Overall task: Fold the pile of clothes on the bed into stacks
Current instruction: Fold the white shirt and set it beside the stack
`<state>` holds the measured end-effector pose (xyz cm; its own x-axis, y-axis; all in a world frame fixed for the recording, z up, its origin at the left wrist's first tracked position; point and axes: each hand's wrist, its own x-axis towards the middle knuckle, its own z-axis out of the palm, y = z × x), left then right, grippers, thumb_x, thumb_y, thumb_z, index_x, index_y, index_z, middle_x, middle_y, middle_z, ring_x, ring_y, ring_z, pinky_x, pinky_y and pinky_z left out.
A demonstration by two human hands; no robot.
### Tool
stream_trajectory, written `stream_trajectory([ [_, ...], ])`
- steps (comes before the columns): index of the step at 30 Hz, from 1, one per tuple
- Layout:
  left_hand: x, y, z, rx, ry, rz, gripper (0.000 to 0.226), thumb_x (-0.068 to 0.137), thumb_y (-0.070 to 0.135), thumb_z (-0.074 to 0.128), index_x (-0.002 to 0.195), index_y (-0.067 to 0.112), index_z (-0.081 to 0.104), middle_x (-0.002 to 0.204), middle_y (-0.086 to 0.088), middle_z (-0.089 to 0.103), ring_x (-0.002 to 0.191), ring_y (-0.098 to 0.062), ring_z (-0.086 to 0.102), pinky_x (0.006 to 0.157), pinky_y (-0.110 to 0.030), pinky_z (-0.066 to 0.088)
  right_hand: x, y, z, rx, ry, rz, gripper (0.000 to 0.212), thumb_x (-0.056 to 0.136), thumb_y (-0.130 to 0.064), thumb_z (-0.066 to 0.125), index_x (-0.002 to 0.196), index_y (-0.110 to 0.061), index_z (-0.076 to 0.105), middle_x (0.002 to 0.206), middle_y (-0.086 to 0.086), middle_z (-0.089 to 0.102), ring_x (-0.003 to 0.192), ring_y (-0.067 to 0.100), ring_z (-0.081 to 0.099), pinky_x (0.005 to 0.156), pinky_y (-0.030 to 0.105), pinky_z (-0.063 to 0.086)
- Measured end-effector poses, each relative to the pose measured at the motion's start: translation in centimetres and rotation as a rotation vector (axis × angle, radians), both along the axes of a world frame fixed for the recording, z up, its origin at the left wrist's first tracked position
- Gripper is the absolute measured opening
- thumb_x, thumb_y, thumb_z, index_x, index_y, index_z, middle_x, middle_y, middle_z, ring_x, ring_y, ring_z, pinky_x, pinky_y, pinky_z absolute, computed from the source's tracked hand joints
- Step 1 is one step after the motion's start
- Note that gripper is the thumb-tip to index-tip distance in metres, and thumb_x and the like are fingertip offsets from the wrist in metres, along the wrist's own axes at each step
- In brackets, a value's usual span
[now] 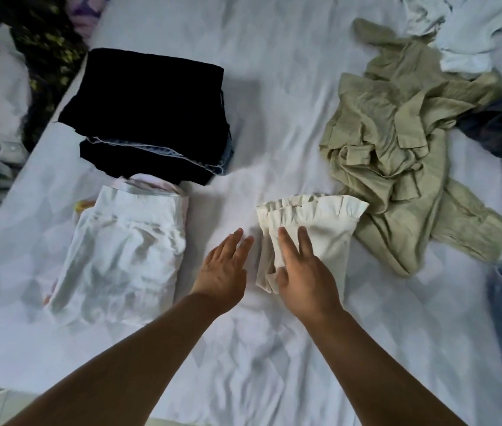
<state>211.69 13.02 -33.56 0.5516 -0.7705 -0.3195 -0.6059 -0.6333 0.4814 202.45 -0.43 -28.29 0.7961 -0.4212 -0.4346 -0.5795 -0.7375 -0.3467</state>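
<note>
Two bare forearms reach over the bed [274, 348] — the right hand [300, 272] lies flat, fingers straight, on a folded cream garment [320, 229] with a frilled far edge, while the left hand [223, 265] hovers spread just to its left. Further left lies a folded white garment [120, 253]; beyond it, a dark stack [151, 112]. An unfolded olive shirt [397, 142] sprawls at right — other clothes past it.
</note>
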Motion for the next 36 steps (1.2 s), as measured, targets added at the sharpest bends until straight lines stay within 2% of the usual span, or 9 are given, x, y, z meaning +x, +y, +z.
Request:
stream_trajectory([
  [3, -0.2, -1.1, 0.6, -0.038, 0.029, 0.095, 0.076, 0.081, 0.054, 0.015, 0.144, 0.017, 0.036, 0.151, -0.013, 0.031, 0.139, -0.027, 0.032, 0.111, -0.028, 0.018, -1.8, -1.5, -1.1, -0.086, -0.008, -0.091, 0.060, 0.092, -0.019, 0.051, 0.147, -0.014, 0.028, 0.157, 0.017, 0.011, 0.124, 0.034, 0.047, 0.090, 0.036, 0.045],
  [7, -1.4, -3.5, 0.5, 0.027, 0.079, 0.120, 0.086, 0.069, 0.080, 0.013, 0.147, 0.042, 0.015, 0.155, -0.012, 0.020, 0.145, -0.025, 0.012, 0.116, -0.036, 0.013, -3.8, -3.8, -3.1, -0.184, 0.007, -0.175, 0.063, 0.066, -0.011, 0.076, 0.125, -0.006, 0.057, 0.138, 0.032, 0.039, 0.102, 0.047, 0.055, 0.075, 0.046, 0.050],
  [11, -2.8, -5.7, -0.5, 0.183, 0.068, 0.017, 0.084, 0.078, 0.070, 0.045, 0.145, 0.050, -0.003, 0.157, -0.009, -0.001, 0.144, -0.027, -0.003, 0.116, -0.038, 0.006, -5.0, -5.0, -5.2, -0.160, 0.074, -0.203, 0.080, 0.077, -0.038, 0.071, 0.146, -0.025, 0.032, 0.149, 0.030, 0.018, 0.130, 0.045, 0.030, 0.096, 0.049, 0.037],
  [14, -2.7, -6.6, -1.1, 0.206, 0.034, -0.011, 0.089, 0.080, 0.049, 0.059, 0.147, 0.045, 0.000, 0.156, -0.004, 0.003, 0.136, -0.026, 0.012, 0.111, -0.034, 0.015, -5.0, -5.5, -5.9, -0.111, 0.083, -0.177, 0.085, 0.082, -0.045, 0.063, 0.149, -0.036, 0.013, 0.155, 0.019, 0.010, 0.131, 0.037, 0.023, 0.100, 0.044, 0.031],
  [20, -2.9, -7.1, 0.0, 0.068, 0.262, 0.096, 0.100, 0.075, 0.020, 0.070, 0.151, 0.029, 0.005, 0.154, 0.010, -0.010, 0.114, -0.028, 0.052, 0.091, -0.031, 0.045, -4.6, -5.5, -4.9, 0.185, -0.063, -0.156, 0.093, 0.083, -0.006, 0.057, 0.150, -0.027, -0.004, 0.158, 0.006, -0.010, 0.143, 0.021, 0.010, 0.108, 0.030, 0.025],
  [23, -2.9, -6.5, 1.8, 0.034, 0.266, 0.114, 0.099, 0.075, 0.019, 0.069, 0.151, 0.028, 0.005, 0.153, 0.009, -0.010, 0.099, -0.031, 0.059, 0.080, -0.030, 0.049, -4.7, -5.2, -2.8, 0.161, -0.090, -0.124, 0.092, 0.083, -0.001, 0.053, 0.150, -0.025, -0.005, 0.158, 0.009, -0.013, 0.143, 0.021, 0.019, 0.098, 0.021, 0.032],
  [26, -2.1, -5.1, 4.2, -0.043, 0.249, 0.159, 0.100, 0.074, 0.020, 0.070, 0.150, 0.030, 0.007, 0.154, 0.006, -0.007, 0.103, -0.029, 0.059, 0.082, -0.026, 0.047, -3.7, -4.4, 0.3, 0.125, -0.121, -0.105, 0.090, 0.087, -0.005, 0.057, 0.149, -0.024, -0.006, 0.158, 0.008, -0.012, 0.140, 0.019, 0.028, 0.086, 0.013, 0.030],
  [30, 1.0, -1.2, 7.8, -0.149, 0.168, 0.240, 0.104, 0.070, 0.019, 0.074, 0.149, 0.032, 0.009, 0.154, 0.000, 0.004, 0.126, -0.022, 0.043, 0.091, -0.021, 0.040, 0.0, -1.4, 4.2, 0.068, -0.154, -0.022, 0.090, 0.088, -0.010, 0.056, 0.149, -0.024, -0.009, 0.158, 0.007, -0.014, 0.132, 0.019, 0.040, 0.082, 0.015, 0.034],
  [36, 6.8, 8.7, 11.4, -0.089, 0.062, 0.313, 0.103, 0.068, 0.020, 0.077, 0.148, 0.034, 0.013, 0.152, -0.003, 0.010, 0.123, -0.025, 0.044, 0.090, -0.022, 0.040, 6.2, 6.7, 7.1, 0.160, -0.222, 0.102, 0.089, 0.086, -0.013, 0.057, 0.151, -0.024, -0.003, 0.158, 0.003, -0.015, 0.127, 0.025, 0.044, 0.085, 0.028, 0.039],
])
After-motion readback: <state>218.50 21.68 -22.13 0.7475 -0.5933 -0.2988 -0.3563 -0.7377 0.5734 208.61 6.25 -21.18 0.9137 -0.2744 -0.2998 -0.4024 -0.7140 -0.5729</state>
